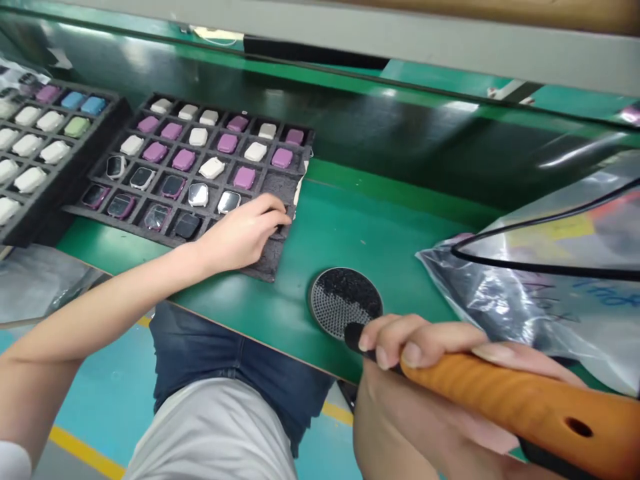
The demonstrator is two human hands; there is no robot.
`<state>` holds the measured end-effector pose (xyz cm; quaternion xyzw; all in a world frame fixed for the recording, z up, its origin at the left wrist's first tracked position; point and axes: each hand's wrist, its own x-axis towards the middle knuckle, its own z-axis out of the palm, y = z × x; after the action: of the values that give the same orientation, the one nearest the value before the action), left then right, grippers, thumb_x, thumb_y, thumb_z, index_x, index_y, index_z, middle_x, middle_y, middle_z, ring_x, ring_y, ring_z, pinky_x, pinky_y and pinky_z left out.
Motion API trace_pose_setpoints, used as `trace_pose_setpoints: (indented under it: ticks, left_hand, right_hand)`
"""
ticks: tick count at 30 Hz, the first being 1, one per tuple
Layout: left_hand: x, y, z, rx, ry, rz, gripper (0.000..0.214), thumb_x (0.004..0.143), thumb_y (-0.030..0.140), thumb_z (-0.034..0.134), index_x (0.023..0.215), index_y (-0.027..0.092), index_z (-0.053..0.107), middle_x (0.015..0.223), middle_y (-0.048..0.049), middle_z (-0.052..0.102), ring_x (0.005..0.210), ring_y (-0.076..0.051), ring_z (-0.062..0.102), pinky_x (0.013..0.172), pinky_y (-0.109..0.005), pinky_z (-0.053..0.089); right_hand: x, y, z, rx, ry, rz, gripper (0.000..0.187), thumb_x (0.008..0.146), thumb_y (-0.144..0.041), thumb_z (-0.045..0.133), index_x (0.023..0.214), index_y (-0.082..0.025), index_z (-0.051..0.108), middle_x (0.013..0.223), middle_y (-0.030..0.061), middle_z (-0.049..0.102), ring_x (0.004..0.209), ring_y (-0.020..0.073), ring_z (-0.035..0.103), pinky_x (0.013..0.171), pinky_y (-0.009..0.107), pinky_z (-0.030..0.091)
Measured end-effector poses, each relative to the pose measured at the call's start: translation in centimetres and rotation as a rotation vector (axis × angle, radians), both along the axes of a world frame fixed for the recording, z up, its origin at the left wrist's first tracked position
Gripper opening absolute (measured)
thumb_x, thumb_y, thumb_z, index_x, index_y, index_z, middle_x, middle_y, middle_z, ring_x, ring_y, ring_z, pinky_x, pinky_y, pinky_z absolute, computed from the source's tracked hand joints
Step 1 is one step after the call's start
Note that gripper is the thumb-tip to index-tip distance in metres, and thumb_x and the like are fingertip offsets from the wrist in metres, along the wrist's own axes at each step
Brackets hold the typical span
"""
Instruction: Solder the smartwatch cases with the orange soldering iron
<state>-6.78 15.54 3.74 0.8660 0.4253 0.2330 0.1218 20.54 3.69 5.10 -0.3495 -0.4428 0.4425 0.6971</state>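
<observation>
My left hand (250, 230) is at the near right end of a black compartment tray (267, 263). Its fingers curl down toward a cell, and whatever they may pinch is hidden beneath them. Smartwatch bodies fill many cells: purple ones (184, 159), white ones (211, 168) and, along the nearer rows, some with dark glass faces (143, 178). Wrapped around an orange handle with a black neck, my right hand (425, 347) holds a tool (345, 303) with a round perforated head. Dark material covers the far part of that head, which shows just above the green bench.
A second black tray (43, 200) with white, blue and green watch bodies stands at the left. On the right lies a clear plastic bag (520, 287) with a black cord across it. A dark panel (400, 133) runs behind the green bench (240, 303).
</observation>
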Motion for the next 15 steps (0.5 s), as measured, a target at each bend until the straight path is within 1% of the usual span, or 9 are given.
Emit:
trace_pose_setpoints:
  ticks: [2, 3, 5, 7, 9, 12, 13, 14, 15]
  left_hand:
    - [-0.5, -0.4, -0.3, -0.022, 0.004, -0.061, 0.030, 0.109, 0.013, 0.049, 0.124, 0.014, 0.075, 0.137, -0.0119, 0.075, 0.138, -0.025, 0.068, 0.126, -0.052, 0.052]
    - [-0.8, -0.7, -0.4, -0.026, 0.001, -0.060, 0.030, 0.109, 0.013, 0.049, 0.122, 0.015, 0.075, 0.139, -0.0104, 0.076, 0.140, -0.025, 0.067, 0.128, -0.053, 0.050]
    - [-1.4, -1.1, -0.3, -0.027, -0.010, -0.026, 0.031, 0.110, 0.014, 0.048, 0.121, 0.016, 0.076, 0.140, -0.0096, 0.076, 0.143, -0.024, 0.066, 0.129, -0.054, 0.048]
    - [-2.0, -1.0, 0.1, -0.010, -0.002, 0.034, 0.031, 0.111, 0.018, 0.048, 0.123, 0.017, 0.076, 0.141, -0.0105, 0.076, 0.141, -0.026, 0.066, 0.126, -0.052, 0.051]
    - [-2.6, -0.6, 0.7, 0.014, 0.070, 0.155, 0.031, 0.111, 0.023, 0.049, 0.125, 0.017, 0.076, 0.136, -0.0132, 0.075, 0.135, -0.029, 0.068, 0.120, -0.052, 0.053]
    - [-3.0, -0.2, 1.7, 0.007, 0.332, 0.475, 0.034, 0.108, 0.033, 0.056, 0.130, 0.012, 0.072, 0.126, -0.0203, 0.072, 0.123, -0.037, 0.070, 0.108, -0.055, 0.056]
    - [-3.0, -0.2, 2.0, -0.016, 0.423, 0.557, 0.039, 0.106, 0.036, 0.058, 0.133, 0.010, 0.069, 0.125, -0.0226, 0.070, 0.120, -0.040, 0.069, 0.105, -0.055, 0.056]
    - [-2.8, -0.2, 2.3, -0.041, 0.495, 0.605, 0.043, 0.105, 0.039, 0.060, 0.135, 0.009, 0.067, 0.125, -0.0245, 0.068, 0.118, -0.042, 0.069, 0.101, -0.055, 0.056]
    - [-2.6, -0.3, 2.6, -0.068, 0.545, 0.619, 0.046, 0.103, 0.040, 0.062, 0.136, 0.008, 0.064, 0.126, -0.0257, 0.067, 0.117, -0.042, 0.069, 0.100, -0.053, 0.056]
  right_hand:
    - [-0.6, -0.3, 0.8, -0.070, 0.009, -0.047, 0.053, 0.093, -0.080, 0.062, 0.112, -0.031, 0.071, 0.081, -0.0024, 0.065, 0.061, 0.0195, 0.058, 0.058, 0.045, 0.054]
    - [-0.8, -0.5, 1.2, -0.099, 0.005, -0.060, 0.052, 0.090, -0.079, 0.068, 0.110, -0.031, 0.070, 0.081, -0.0029, 0.065, 0.061, 0.0200, 0.059, 0.058, 0.045, 0.054]
    - [-1.0, -0.9, 1.7, -0.145, -0.003, -0.085, 0.051, 0.087, -0.078, 0.073, 0.108, -0.031, 0.069, 0.082, -0.0030, 0.066, 0.063, 0.0214, 0.060, 0.060, 0.047, 0.056]
    - [-1.2, -1.0, 1.7, -0.142, -0.012, -0.088, 0.051, 0.088, -0.078, 0.072, 0.108, -0.031, 0.068, 0.082, -0.0027, 0.066, 0.064, 0.0217, 0.061, 0.061, 0.048, 0.057]
    - [-1.1, -0.8, 1.2, -0.128, -0.012, -0.073, 0.050, 0.089, -0.076, 0.071, 0.110, -0.031, 0.068, 0.082, -0.0020, 0.067, 0.065, 0.0215, 0.061, 0.061, 0.047, 0.057]
    - [-0.2, -0.2, 0.2, -0.048, -0.004, -0.003, 0.049, 0.092, -0.074, 0.068, 0.114, -0.030, 0.071, 0.082, -0.0010, 0.067, 0.065, 0.0213, 0.061, 0.059, 0.045, 0.056]
    - [0.2, 0.1, 0.0, -0.024, -0.005, 0.016, 0.050, 0.092, -0.074, 0.067, 0.117, -0.030, 0.072, 0.084, -0.0005, 0.068, 0.066, 0.0216, 0.062, 0.059, 0.045, 0.056]
    - [0.7, 0.3, -0.1, -0.005, -0.011, 0.029, 0.051, 0.092, -0.073, 0.066, 0.120, -0.031, 0.073, 0.086, 0.0000, 0.069, 0.068, 0.0220, 0.063, 0.060, 0.046, 0.057]
    - [1.1, 0.6, -0.1, 0.004, -0.022, 0.033, 0.051, 0.093, -0.072, 0.066, 0.121, -0.031, 0.074, 0.089, 0.0003, 0.069, 0.070, 0.0225, 0.065, 0.060, 0.047, 0.058]
